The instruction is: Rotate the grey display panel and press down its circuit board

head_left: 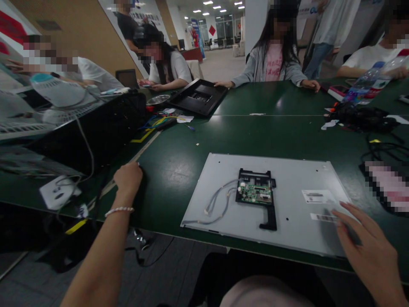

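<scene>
A flat light-grey display panel (297, 170) lies back side up near the table's front edge. A black plastic bracket (271, 213) sits on its middle, with a green circuit board (252, 192) mounted in it. Thin grey cables (220, 197) run left from the board over the panel. My right hand (367, 238), fingers spread, is over the panel's right edge beside two white labels (315, 196); whether it touches is unclear. My left hand (128, 178) is closed at the table's left part, apart from the panel. Its fingertips face away, so anything inside is hidden.
Across the green table (255, 132), a person's hand touches a black frame (200, 97). A large black box-like object (108, 128) and a white adapter (59, 192) stand left. Plastic bottles (367, 81), black cables (361, 117) and a pink item (388, 183) lie right.
</scene>
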Demonstrator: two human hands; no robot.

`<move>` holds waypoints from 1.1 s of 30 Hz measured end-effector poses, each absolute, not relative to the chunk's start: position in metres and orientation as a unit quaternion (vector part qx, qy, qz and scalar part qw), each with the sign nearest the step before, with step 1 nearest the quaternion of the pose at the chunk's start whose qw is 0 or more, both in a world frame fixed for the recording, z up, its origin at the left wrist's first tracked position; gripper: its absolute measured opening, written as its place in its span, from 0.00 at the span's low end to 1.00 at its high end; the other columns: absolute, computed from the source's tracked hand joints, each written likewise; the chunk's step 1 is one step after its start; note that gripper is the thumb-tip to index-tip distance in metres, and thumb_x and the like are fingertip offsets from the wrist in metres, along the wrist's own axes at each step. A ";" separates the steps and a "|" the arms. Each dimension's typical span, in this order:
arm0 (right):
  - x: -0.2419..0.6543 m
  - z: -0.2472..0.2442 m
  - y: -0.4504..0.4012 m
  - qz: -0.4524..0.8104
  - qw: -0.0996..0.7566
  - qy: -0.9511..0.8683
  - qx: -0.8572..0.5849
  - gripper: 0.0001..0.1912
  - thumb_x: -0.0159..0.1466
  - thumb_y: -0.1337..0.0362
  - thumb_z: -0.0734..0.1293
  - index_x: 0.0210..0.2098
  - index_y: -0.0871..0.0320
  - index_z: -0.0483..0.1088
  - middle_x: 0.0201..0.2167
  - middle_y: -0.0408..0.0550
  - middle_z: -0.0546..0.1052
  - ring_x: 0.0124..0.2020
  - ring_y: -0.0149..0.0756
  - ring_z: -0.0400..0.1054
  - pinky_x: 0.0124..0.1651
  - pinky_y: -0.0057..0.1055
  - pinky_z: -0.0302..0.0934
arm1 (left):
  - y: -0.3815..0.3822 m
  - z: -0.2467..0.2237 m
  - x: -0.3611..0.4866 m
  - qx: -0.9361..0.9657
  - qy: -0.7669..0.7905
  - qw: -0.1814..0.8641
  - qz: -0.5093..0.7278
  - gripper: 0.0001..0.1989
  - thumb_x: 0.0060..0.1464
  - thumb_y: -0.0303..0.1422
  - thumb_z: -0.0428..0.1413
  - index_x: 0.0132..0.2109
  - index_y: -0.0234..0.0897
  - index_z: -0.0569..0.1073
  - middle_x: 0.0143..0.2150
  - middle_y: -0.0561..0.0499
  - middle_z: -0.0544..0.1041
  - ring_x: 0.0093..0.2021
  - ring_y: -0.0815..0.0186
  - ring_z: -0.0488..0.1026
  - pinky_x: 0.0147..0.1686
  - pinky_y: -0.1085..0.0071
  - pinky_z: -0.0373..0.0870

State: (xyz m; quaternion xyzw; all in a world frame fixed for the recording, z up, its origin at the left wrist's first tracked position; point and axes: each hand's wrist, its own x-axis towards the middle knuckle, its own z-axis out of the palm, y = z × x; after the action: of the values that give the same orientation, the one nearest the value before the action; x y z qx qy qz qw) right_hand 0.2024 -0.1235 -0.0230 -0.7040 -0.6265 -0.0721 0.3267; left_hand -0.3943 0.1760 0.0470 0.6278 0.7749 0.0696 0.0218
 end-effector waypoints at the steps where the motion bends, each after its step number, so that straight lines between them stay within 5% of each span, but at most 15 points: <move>1: 0.203 -0.023 -0.123 -0.071 0.324 -0.625 -0.707 0.15 0.67 0.60 0.59 0.51 0.53 0.70 0.59 0.51 0.70 0.58 0.51 0.65 0.62 0.54 0.59 | 0.178 0.047 -0.393 0.611 0.790 -0.004 0.055 0.14 0.63 0.27 0.42 0.38 0.24 0.71 0.28 0.44 0.70 0.48 0.49 0.69 0.47 0.50 0.64; 6: 0.203 -0.024 -0.123 -0.070 0.321 -0.614 -0.717 0.16 0.67 0.57 0.59 0.50 0.54 0.71 0.59 0.51 0.70 0.57 0.51 0.67 0.60 0.53 0.61 | 0.182 0.044 -0.386 0.565 0.820 -0.093 -0.012 0.16 0.63 0.29 0.43 0.40 0.23 0.73 0.30 0.43 0.71 0.43 0.53 0.71 0.42 0.59 0.67; 16: 0.206 -0.026 -0.123 -0.055 0.321 -0.617 -0.717 0.15 0.67 0.58 0.59 0.49 0.54 0.71 0.59 0.51 0.70 0.56 0.50 0.67 0.60 0.51 0.60 | 0.171 0.045 -0.367 0.597 0.787 -0.147 -0.052 0.22 0.65 0.32 0.39 0.47 0.23 0.74 0.40 0.37 0.75 0.40 0.52 0.73 0.38 0.61 0.67; 26: 0.209 -0.026 -0.124 -0.047 0.321 -0.624 -0.711 0.17 0.67 0.57 0.59 0.50 0.54 0.71 0.58 0.52 0.70 0.56 0.49 0.67 0.62 0.50 0.58 | 0.147 0.038 -0.294 0.690 0.711 -0.136 -0.016 0.21 0.64 0.33 0.40 0.54 0.37 0.74 0.49 0.38 0.77 0.44 0.53 0.75 0.39 0.65 0.66; 33: 0.224 -0.040 -0.118 -0.020 0.228 -0.674 -0.703 0.30 0.67 0.52 0.57 0.65 0.57 0.60 0.67 0.56 0.60 0.69 0.61 0.48 0.61 0.63 0.53 | 0.143 0.037 -0.259 0.723 0.682 -0.109 -0.021 0.21 0.63 0.31 0.40 0.51 0.35 0.75 0.46 0.35 0.77 0.44 0.50 0.76 0.39 0.64 0.67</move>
State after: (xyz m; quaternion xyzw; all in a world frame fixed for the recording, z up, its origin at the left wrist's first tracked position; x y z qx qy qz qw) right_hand 0.2239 -0.1179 -0.0400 -0.7028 -0.6736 -0.0195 0.2280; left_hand -0.2591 0.1427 0.0369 0.7231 0.6818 -0.0211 -0.1090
